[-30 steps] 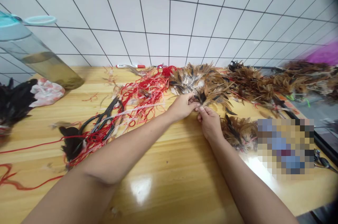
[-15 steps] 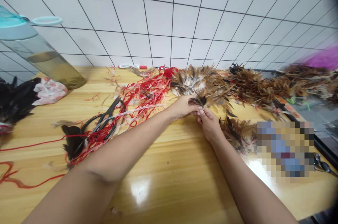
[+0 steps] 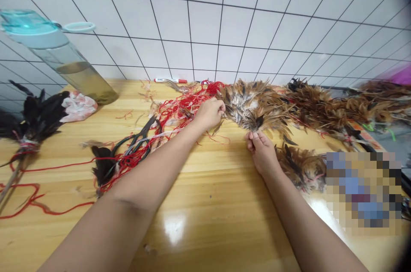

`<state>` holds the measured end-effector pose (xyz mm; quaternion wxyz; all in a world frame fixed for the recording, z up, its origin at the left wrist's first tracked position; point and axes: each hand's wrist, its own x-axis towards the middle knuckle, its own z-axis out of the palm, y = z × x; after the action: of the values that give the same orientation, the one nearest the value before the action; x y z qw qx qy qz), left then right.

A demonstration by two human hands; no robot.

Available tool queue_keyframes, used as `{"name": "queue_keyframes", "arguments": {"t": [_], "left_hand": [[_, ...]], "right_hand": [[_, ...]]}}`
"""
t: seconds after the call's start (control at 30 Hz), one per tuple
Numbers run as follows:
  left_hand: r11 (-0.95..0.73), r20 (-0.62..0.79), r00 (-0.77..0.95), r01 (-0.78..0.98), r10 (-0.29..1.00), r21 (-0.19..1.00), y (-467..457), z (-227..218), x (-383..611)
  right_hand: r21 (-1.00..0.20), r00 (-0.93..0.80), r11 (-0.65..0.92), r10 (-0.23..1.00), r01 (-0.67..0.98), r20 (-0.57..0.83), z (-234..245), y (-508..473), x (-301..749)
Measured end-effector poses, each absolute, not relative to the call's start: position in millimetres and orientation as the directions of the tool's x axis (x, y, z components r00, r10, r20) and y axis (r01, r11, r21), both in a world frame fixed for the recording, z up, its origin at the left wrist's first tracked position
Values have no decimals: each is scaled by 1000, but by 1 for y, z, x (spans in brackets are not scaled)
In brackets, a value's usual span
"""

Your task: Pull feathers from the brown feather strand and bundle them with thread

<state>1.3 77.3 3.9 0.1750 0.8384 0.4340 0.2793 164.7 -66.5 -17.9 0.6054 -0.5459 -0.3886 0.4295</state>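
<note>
My right hand point(image 3: 261, 149) pinches a small bunch of brown and black feathers point(image 3: 257, 124) by its lower end, at the near edge of a large pile of brown feathers point(image 3: 269, 101). To the left, my left hand point(image 3: 209, 113) is closed, its fingers curled in beside the pile and over the tangle of red strings point(image 3: 180, 107). Whatever those fingers may hold is hidden. A thin brown feather point(image 3: 218, 127) shows just below them.
Black scissors point(image 3: 138, 137) lie among red strings at the left, near a black feather bunch point(image 3: 103, 165). Farther left are a bound black feather bundle point(image 3: 40, 113), crumpled tissue point(image 3: 78, 106) and a tilted water bottle point(image 3: 83, 71). More brown feathers point(image 3: 334, 107) line the right, and a marker point(image 3: 170, 81) lies by the wall.
My left hand has parted from my right and moved left towards the red strings. The right hand still pinches the feathers. The view has shifted slightly left.
</note>
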Motion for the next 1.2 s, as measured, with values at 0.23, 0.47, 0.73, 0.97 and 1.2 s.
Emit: {"name": "queue_keyframes", "arguments": {"t": [0.23, 0.47, 0.73, 0.97, 1.2], "left_hand": [[-656, 442, 491, 630, 751, 414, 67, 2, 8], [-732, 431, 598, 612, 676, 299, 59, -6, 15], [-742, 418, 615, 583, 669, 330, 61, -8, 18], [-553, 319, 523, 386, 790, 738, 59, 6, 20], [-554, 262, 519, 556, 814, 619, 60, 5, 18]], "right_hand": [[-983, 361, 29, 932, -180, -39, -16, -66, 164], [-953, 409, 55, 909, -299, -76, -17, -65, 166], [-941, 417, 72, 906, -332, -78, -17, -65, 166], [-929, 417, 80, 905, -362, -84, -18, -65, 165], [-933, 431, 93, 899, -347, -71, -18, -65, 166]]}}
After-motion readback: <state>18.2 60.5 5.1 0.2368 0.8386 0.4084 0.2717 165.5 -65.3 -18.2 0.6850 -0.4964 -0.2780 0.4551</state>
